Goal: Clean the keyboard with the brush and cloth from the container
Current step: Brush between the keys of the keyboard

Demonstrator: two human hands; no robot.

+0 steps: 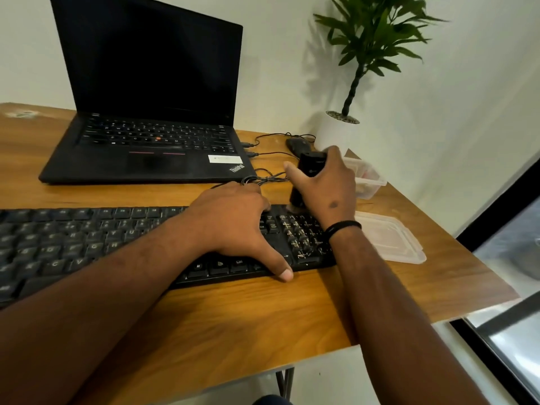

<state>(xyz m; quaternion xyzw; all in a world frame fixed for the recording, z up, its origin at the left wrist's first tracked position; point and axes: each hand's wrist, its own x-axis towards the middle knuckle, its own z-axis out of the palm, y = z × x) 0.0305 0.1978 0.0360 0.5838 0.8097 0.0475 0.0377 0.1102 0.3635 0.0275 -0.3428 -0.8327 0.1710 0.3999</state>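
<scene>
A black keyboard (87, 244) lies across the wooden desk (248, 317). My left hand (233, 223) rests flat on the keyboard's right part, thumb reaching over its front edge. My right hand (327, 185) grips a black brush (306, 168) upright, with its pale bristles down on the top right corner of the keyboard. The clear plastic container (371, 182) stands behind my right hand, partly hidden; something reddish shows inside. Its lid (391, 238) lies on the desk to the right of the keyboard. The cloth cannot be made out.
An open black laptop (146, 112) stands behind the keyboard. A black mouse (298, 144) and cables (268, 178) lie to its right. A white pot with a plant (336, 133) stands in the corner. The desk's edge runs close on the right.
</scene>
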